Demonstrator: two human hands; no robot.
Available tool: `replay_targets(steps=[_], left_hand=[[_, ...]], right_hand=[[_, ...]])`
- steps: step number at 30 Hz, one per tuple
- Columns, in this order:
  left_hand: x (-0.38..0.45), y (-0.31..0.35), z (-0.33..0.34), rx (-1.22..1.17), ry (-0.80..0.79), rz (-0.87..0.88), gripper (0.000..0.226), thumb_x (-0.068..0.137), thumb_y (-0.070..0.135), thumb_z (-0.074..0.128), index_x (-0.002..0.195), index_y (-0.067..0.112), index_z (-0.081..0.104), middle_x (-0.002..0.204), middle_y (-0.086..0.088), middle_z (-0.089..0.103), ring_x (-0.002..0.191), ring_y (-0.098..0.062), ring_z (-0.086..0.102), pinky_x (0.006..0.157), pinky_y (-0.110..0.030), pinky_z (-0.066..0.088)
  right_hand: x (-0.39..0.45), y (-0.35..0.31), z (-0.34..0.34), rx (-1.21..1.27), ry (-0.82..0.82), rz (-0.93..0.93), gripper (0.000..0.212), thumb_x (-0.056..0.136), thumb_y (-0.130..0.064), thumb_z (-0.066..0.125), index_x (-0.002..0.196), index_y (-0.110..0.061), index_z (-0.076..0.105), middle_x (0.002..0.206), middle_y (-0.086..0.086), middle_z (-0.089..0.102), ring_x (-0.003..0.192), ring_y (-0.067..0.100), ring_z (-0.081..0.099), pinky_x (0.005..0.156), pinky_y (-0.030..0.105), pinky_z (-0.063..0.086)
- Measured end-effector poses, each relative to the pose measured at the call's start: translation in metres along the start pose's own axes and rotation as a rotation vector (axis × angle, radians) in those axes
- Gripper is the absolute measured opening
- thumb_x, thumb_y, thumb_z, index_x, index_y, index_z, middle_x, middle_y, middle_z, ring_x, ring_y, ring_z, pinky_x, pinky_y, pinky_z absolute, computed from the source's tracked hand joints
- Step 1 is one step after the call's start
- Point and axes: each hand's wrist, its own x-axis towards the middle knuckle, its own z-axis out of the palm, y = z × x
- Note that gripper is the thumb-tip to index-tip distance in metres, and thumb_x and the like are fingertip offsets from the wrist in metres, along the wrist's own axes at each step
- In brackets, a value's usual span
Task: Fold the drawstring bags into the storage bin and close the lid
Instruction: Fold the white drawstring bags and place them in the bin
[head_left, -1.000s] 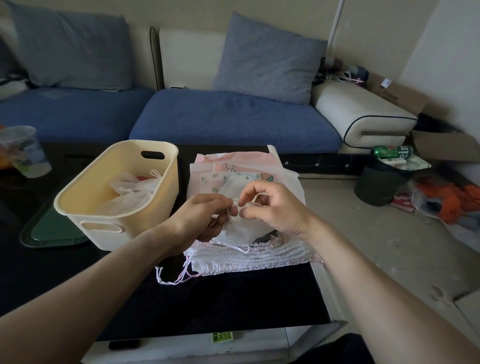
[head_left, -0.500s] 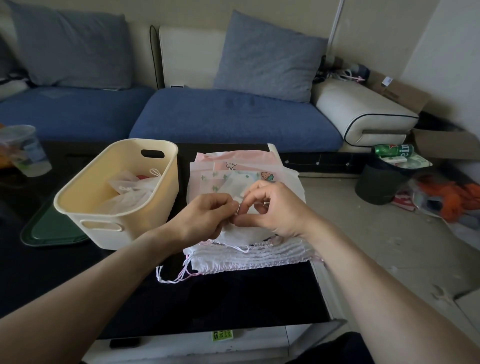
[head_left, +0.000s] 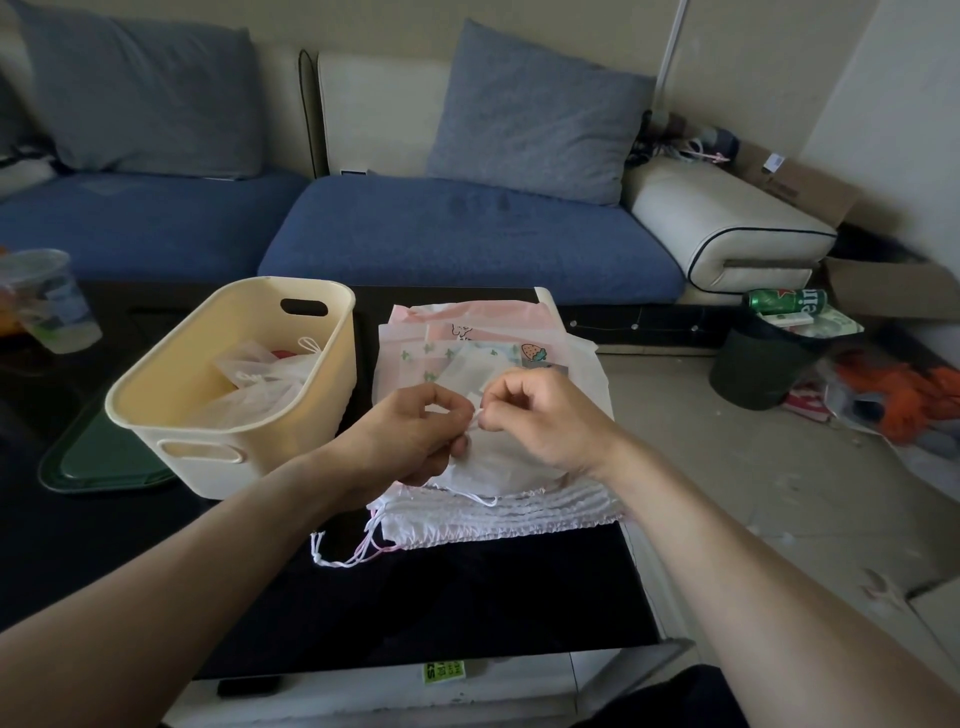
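Black glossy coffee table (head_left: 415, 597) before blue sofa | cream plastic storage bin (head_left: 234, 374) holding a few translucent bags, no lid visible | left hand (head_left: 410, 436), right hand (head_left: 540, 421) pinching white drawstring (head_left: 477, 413) of small translucent bag (head_left: 488, 462) | stack of printed drawstring bags (head_left: 467, 343) unfolded beneath | early stage.

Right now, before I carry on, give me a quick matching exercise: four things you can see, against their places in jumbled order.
Things:
1. storage bin
2. small white bag
3. stack of drawstring bags
4. green can

Places:
A. on top of the dark waste bin on the floor
B. flat on the black table, right of the bin
C. held between left hand and right hand
D. on the table, with bags already inside

Pairs: 1-D, 2-C, 3-B, 4-A
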Motion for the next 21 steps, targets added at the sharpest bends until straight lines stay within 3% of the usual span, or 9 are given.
replay_targets(steps=[3, 5, 8, 11, 14, 17, 21], left_hand=[[-0.0026, 0.0024, 0.0006, 0.046, -0.096, 0.027, 0.027, 0.105, 0.016, 0.044, 0.085, 0.002, 0.054, 0.053, 0.007, 0.054, 0.041, -0.007, 0.031, 0.042, -0.018, 0.024], [-0.0034, 0.0040, -0.0002, 0.021, -0.134, 0.022, 0.026, 0.105, 0.014, 0.042, 0.084, 0.002, 0.053, 0.058, 0.004, 0.054, 0.044, -0.009, 0.032, 0.042, -0.019, 0.025], [-0.0031, 0.0044, -0.0013, -0.007, -0.107, 0.041, 0.026, 0.103, 0.018, 0.048, 0.082, 0.006, 0.058, 0.063, -0.001, 0.055, 0.045, -0.010, 0.034, 0.042, -0.020, 0.023], [-0.0005, 0.0017, -0.0005, -0.046, -0.005, 0.074, 0.019, 0.103, 0.014, 0.049, 0.091, 0.003, 0.058, 0.058, 0.002, 0.055, 0.041, -0.009, 0.034, 0.039, -0.019, 0.023], [0.0003, 0.0009, -0.0008, -0.077, 0.054, 0.124, 0.017, 0.102, 0.015, 0.052, 0.100, -0.002, 0.056, 0.065, -0.003, 0.061, 0.042, -0.012, 0.038, 0.041, -0.020, 0.025], [-0.0015, 0.0019, -0.0018, -0.025, 0.058, 0.189, 0.021, 0.099, 0.017, 0.057, 0.100, -0.004, 0.055, 0.064, -0.004, 0.065, 0.045, -0.013, 0.049, 0.044, -0.020, 0.033], [-0.0026, 0.0019, -0.0077, 0.047, 0.026, 0.227, 0.013, 0.096, 0.007, 0.061, 0.100, -0.005, 0.058, 0.071, -0.016, 0.068, 0.058, -0.017, 0.058, 0.052, -0.024, 0.039]], right_hand=[[0.0004, -0.0011, 0.0008, 0.031, 0.018, 0.011, 0.024, 0.093, -0.008, 0.064, 0.071, -0.017, 0.065, 0.061, -0.017, 0.066, 0.061, -0.007, 0.059, 0.063, 0.008, 0.042], [0.0002, -0.0013, 0.0018, 0.040, 0.027, 0.016, 0.019, 0.095, -0.011, 0.063, 0.077, -0.016, 0.065, 0.070, -0.011, 0.069, 0.066, -0.004, 0.062, 0.068, 0.013, 0.045], [0.0006, 0.0004, 0.0018, 0.031, 0.033, 0.015, 0.014, 0.094, -0.017, 0.068, 0.082, -0.017, 0.062, 0.065, -0.015, 0.063, 0.058, -0.005, 0.056, 0.059, 0.012, 0.041], [0.0005, 0.0023, -0.0019, 0.056, 0.031, -0.019, 0.018, 0.084, -0.009, 0.075, 0.080, -0.018, 0.060, 0.076, -0.008, 0.060, 0.070, 0.003, 0.055, 0.068, 0.022, 0.045], [-0.0019, 0.0026, 0.0001, -0.047, 0.005, -0.095, 0.023, 0.079, -0.007, 0.079, 0.074, -0.023, 0.064, 0.068, -0.020, 0.061, 0.060, -0.005, 0.053, 0.061, 0.010, 0.039], [-0.0037, 0.0031, 0.0041, -0.158, 0.037, -0.132, 0.019, 0.078, -0.021, 0.085, 0.070, -0.026, 0.068, 0.068, -0.032, 0.057, 0.056, -0.005, 0.051, 0.052, 0.007, 0.035], [-0.0016, 0.0053, 0.0042, -0.159, 0.092, -0.136, 0.017, 0.075, -0.021, 0.088, 0.071, -0.024, 0.072, 0.074, -0.018, 0.052, 0.057, -0.003, 0.049, 0.054, 0.011, 0.036]])
